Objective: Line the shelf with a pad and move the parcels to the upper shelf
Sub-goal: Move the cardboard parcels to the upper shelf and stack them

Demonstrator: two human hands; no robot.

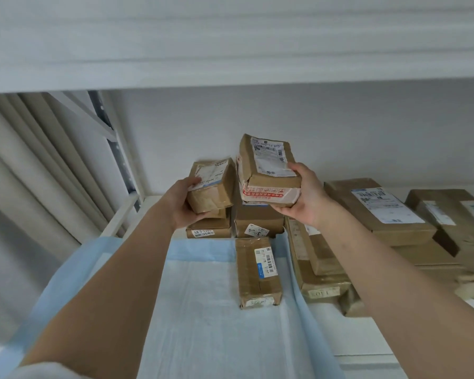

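I am holding one small cardboard parcel [212, 184] in my left hand [185, 202] and a taller red-taped parcel [267, 173] in my right hand [305, 198], fingers wrapped round each, above the blue pad [203, 296]; I am judging it best to set them flat at the back stacks.

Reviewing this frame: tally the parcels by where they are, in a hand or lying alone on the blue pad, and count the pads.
Parcels gripped in hands: 2, the small one in the left hand and the taped one in the right hand
Parcels lying alone on the pad: 1
Blue pads: 1
Total: 4
The stacked parcels behind and to the right overlap too much to count.
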